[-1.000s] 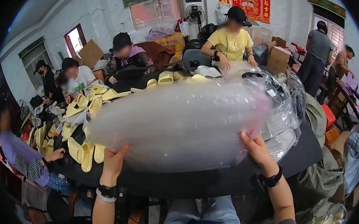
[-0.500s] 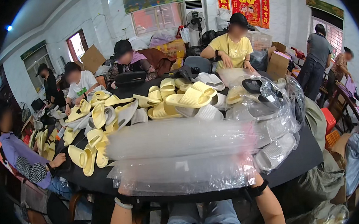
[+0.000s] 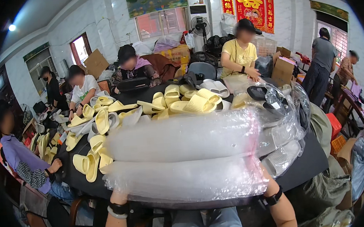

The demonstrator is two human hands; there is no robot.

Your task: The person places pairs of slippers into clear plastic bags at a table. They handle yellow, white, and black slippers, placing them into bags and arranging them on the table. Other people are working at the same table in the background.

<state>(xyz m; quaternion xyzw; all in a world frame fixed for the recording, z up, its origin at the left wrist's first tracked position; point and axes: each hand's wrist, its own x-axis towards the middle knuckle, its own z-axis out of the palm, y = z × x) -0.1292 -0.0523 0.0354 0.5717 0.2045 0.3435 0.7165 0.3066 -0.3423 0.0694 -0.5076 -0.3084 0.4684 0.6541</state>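
Note:
A thick bundle of clear plastic bags [image 3: 182, 179] spans the front of the table before me, folded into two long rolls, the far one [image 3: 183, 136] lying behind the near one. A pink edge runs down its right side. My left hand [image 3: 119, 196] grips the bundle's near left end, and my right hand [image 3: 270, 180] grips its near right end; the plastic hides most of the fingers of both. Yellow slippers [image 3: 93, 161] lie just beyond the left end. Grey slippers in clear bags [image 3: 283, 157] lie beside the right end.
Yellow and grey slippers [image 3: 198, 102] are heaped across the black table [image 3: 302, 176]. A person in yellow [image 3: 237, 57] handles flat plastic opposite me. Other people sit along the left side, one in a purple vest [image 3: 23, 160] nearest. Filled sacks [image 3: 326, 183] stand by the right edge.
The bundle has spread taller and its two rolls look fuller. Both my hands have moved slightly outward. The person in yellow has straightened a little, hands brought together.

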